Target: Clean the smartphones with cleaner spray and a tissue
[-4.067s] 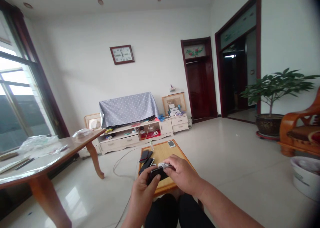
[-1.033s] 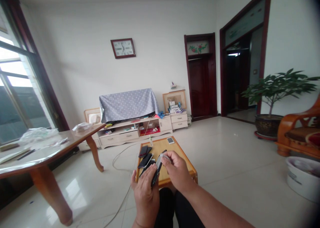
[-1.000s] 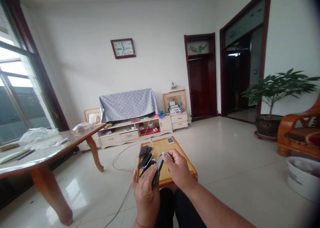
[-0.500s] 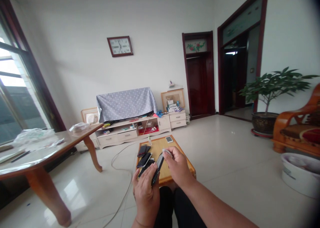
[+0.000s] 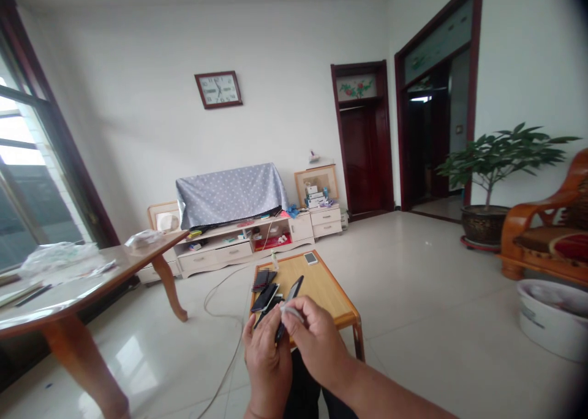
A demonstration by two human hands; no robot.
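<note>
My left hand is closed around a dark smartphone, which is tilted with its upper end pointing away from me. My right hand pinches a small whitish piece, perhaps a cloth or wipe, against the phone's lower part. Both hands hide that lower end. Beyond my left hand, several dark phones lie at the left side of a small wooden table. A white phone lies alone near its far edge, and a small clear bottle stands at the far left.
A larger table with plastic bags stands at the left. A cable runs across the floor. Ahead is a low white cabinet under a grey dotted cloth. To the right are a white bucket, a potted plant and a wooden chair.
My right hand has slid down along the phone towards my left hand with the whitish piece, baring the phone's upper end. My left hand keeps its hold; the view has shifted slightly.
</note>
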